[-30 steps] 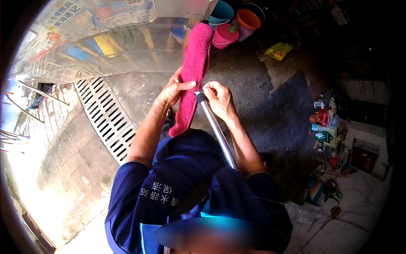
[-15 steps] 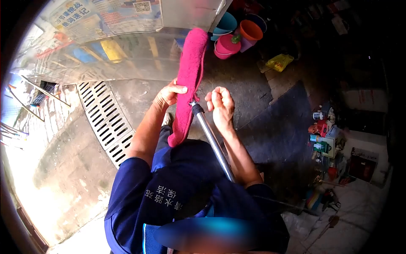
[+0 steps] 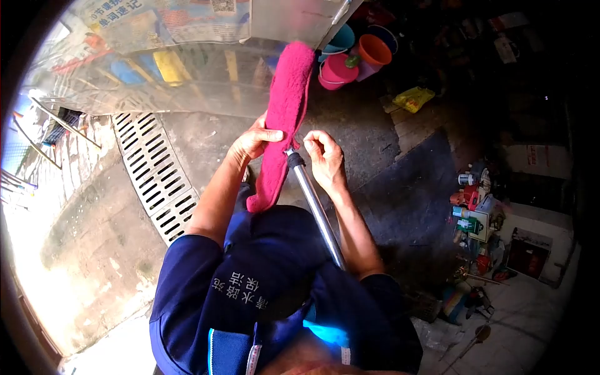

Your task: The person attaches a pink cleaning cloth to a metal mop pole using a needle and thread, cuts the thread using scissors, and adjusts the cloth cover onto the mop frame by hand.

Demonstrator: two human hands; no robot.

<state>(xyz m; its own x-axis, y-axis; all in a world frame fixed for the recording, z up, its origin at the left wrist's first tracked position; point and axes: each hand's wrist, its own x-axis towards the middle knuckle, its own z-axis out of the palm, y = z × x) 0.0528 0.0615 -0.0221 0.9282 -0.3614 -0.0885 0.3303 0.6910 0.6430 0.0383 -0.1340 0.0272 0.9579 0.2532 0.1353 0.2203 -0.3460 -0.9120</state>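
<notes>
A long mop head [image 3: 290, 81] with a fluffy bright pink cover stretches across the middle of the view, tilted. My left hand [image 3: 257, 140] grips it from the left, thumb lying over the pink fabric. From the mop head a silver metal pole [image 3: 317, 212] with a dark collar runs down against my body. My right hand [image 3: 326, 161] hovers just right of the joint, fingers curled in a pinch; what they hold, if anything, is too small to make out. Loose pink strands show near the joint.
A metal drain grate [image 3: 153, 172] crosses the concrete floor at left. Pink [image 3: 338, 72] and orange buckets [image 3: 374, 50] stand at the upper right, near a yellow bag [image 3: 414, 99]. Assorted bottles and boxes [image 3: 472, 219] line the right side. A glossy panel [image 3: 187, 75] rises ahead.
My right hand's fingers have curled further into a pinch, slightly nearer the mop joint. The left hand keeps its grip on the mop head. The whole view has shifted slightly.
</notes>
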